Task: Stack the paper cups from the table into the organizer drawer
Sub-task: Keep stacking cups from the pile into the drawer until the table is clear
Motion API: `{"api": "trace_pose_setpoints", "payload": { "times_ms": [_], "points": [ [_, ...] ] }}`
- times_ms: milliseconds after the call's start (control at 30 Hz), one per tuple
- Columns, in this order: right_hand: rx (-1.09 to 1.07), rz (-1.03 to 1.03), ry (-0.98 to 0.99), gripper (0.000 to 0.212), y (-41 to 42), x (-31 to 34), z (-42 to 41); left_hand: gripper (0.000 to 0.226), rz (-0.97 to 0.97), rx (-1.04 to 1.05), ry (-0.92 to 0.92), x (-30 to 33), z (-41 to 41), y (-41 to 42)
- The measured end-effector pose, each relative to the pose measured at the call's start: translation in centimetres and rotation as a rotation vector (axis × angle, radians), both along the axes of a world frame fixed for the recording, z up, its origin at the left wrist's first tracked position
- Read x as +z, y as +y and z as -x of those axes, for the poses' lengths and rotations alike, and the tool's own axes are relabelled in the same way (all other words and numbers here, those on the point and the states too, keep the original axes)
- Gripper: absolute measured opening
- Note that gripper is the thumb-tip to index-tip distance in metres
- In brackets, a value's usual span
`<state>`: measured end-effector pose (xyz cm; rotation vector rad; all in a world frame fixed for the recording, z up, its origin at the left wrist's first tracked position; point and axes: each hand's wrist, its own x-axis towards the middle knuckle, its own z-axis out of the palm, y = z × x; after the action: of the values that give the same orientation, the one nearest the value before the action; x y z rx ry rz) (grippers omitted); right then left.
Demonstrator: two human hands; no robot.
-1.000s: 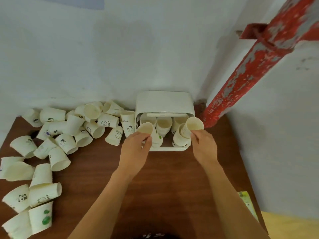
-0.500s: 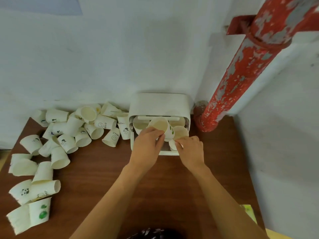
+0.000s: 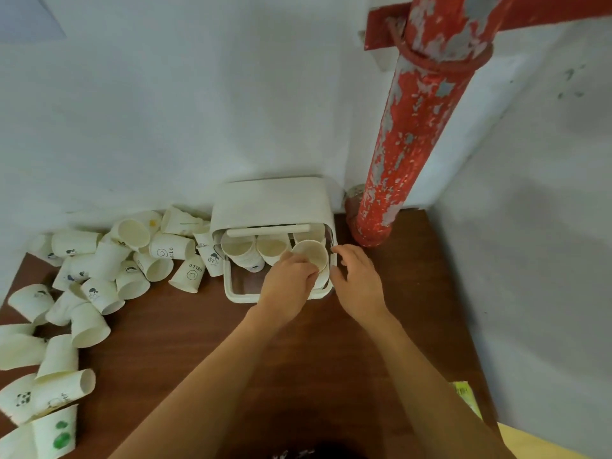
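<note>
A paper cup sits tilted over the right end of the organizer drawer, its open mouth facing up toward the camera. The left hand grasps it from the lower left — fingers curled against the cup's near side, with the rim standing just clear above the knuckles. The right hand is at the drawer's right edge, just beside the cup, fingers loosely spread and holding nothing; whether its fingertips touch the drawer wall cannot be told.

Inside the drawer, further nested cups lie in rows with their mouths toward the front, under the white organizer housing. The drawer rests on a dark wooden table against a pale wall. Left of it, many loose cups lie scattered on their sides — some printed with small drawings or "HELLO". A peeling red pipe stands at the table's far right corner.
</note>
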<state>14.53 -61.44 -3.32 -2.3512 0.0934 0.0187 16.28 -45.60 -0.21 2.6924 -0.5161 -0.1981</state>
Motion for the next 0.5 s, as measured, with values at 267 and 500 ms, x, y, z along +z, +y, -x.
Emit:
{"api": "trace_pose_setpoints", "payload": {
  "times_ms": [267,500],
  "points": [
    [0.099,-0.011,0.020,0.050,0.5,-1.4,-0.4,0.052,0.068,0.285,0.042,-1.4,-0.2,-0.4],
    [0.075,0.051,0.032,0.048,0.1,-1.7,-0.4,0.059,0.103,0.192,0.120,-2.3,-1.2,0.0]
  ]
}}
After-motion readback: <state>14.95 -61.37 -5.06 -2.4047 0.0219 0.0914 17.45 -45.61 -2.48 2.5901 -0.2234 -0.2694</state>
